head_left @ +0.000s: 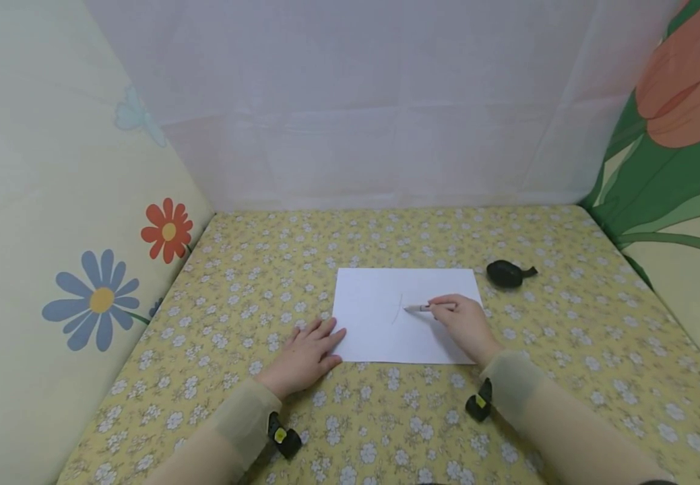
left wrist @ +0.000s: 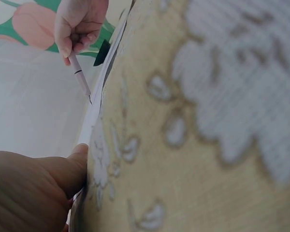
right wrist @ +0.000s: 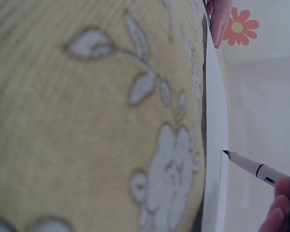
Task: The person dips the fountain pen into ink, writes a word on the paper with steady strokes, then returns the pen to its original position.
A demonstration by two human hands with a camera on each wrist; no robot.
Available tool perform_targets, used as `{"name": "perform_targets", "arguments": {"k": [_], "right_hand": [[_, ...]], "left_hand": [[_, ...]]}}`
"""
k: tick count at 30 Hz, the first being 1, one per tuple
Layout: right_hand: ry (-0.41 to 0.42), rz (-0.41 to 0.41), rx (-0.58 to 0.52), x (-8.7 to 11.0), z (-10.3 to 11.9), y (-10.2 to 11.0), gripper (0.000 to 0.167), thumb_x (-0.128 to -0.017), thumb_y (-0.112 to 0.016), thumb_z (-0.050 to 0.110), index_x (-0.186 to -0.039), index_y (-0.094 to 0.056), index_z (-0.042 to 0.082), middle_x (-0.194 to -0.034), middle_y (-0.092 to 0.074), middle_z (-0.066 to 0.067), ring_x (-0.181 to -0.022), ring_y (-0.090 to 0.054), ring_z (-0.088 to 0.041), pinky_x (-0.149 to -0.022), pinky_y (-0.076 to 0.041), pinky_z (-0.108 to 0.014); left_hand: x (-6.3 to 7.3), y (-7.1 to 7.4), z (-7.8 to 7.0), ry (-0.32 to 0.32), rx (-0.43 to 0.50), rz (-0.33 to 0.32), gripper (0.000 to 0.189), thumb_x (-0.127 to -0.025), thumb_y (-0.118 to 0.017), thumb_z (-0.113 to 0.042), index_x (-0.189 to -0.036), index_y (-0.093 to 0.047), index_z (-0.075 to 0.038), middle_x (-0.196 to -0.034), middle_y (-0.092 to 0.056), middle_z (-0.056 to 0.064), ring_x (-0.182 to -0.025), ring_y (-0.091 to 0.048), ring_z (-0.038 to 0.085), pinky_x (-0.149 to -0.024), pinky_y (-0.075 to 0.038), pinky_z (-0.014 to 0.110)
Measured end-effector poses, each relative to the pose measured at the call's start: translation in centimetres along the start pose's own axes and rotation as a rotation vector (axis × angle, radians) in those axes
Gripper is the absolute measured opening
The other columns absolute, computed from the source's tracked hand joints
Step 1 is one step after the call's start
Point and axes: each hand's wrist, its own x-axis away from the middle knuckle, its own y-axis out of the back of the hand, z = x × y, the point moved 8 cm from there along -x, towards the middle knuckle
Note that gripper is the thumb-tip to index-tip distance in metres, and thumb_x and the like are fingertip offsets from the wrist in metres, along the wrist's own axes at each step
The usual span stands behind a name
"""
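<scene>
Head view: the right hand (head_left: 463,328) pinches the fountain pen (head_left: 420,308) near the middle of the white paper (head_left: 374,345), whose left edge the left hand (head_left: 308,357), fingers loosely extended, should press steadily against slipping.

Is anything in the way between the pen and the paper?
Nothing visible stands in between: the pen has its tip at or just above the paper. The left grip rests at the paper's left edge, and the black object lies beyond its right edge.
</scene>
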Motion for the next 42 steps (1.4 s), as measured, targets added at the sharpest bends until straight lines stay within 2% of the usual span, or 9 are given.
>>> {"name": "perform_targets", "arguments": {"k": [11,19,27,42], "right_hand": [[-0.002,-0.004,0.000,0.02,-0.20,0.14,0.028,-0.093,-0.060,0.025,-0.113,-0.068,0.007,-0.108,-0.069,-0.010,-0.091,-0.057,-0.022,-0.074,-0.046,-0.032],[-0.007,-0.001,0.001,0.18,-0.27,0.24,0.028,-0.093,-0.059,0.024,-0.114,-0.068,0.007,-0.110,-0.069,-0.010,-0.098,-0.059,-0.022,-0.079,-0.047,-0.033],[-0.021,-0.001,-0.015,0.42,-0.23,0.36,0.027,-0.094,-0.060,0.025,-0.112,-0.069,0.007,-0.109,-0.068,-0.010,-0.091,-0.057,-0.022,-0.073,-0.046,-0.031],[-0.026,0.004,-0.023,0.56,-0.53,0.54,0.027,-0.094,-0.060,0.025,-0.113,-0.068,0.008,-0.110,-0.068,-0.010,-0.092,-0.056,-0.022,-0.075,-0.045,-0.031]], "left_hand": [[-0.02,0.02,-0.01,0.002,0.001,0.003,0.056,-0.100,-0.050,-0.038,-0.151,-0.035,-0.021,-0.159,-0.018,0.004,-0.146,-0.011,0.031,-0.112,-0.009,0.061],[0.00,0.00,-0.02,0.000,0.006,0.001,0.055,-0.100,-0.050,-0.038,-0.151,-0.035,-0.021,-0.159,-0.018,0.005,-0.146,-0.011,0.031,-0.113,-0.008,0.060],[-0.02,0.00,-0.02,-0.005,0.005,-0.001,0.056,-0.100,-0.050,-0.038,-0.151,-0.035,-0.021,-0.159,-0.018,0.005,-0.146,-0.011,0.031,-0.113,-0.008,0.061],[-0.06,0.00,-0.02,-0.008,0.001,-0.005,0.055,-0.100,-0.050,-0.037,-0.151,-0.036,-0.021,-0.159,-0.019,0.005,-0.146,-0.012,0.032,-0.112,-0.008,0.062]]}}
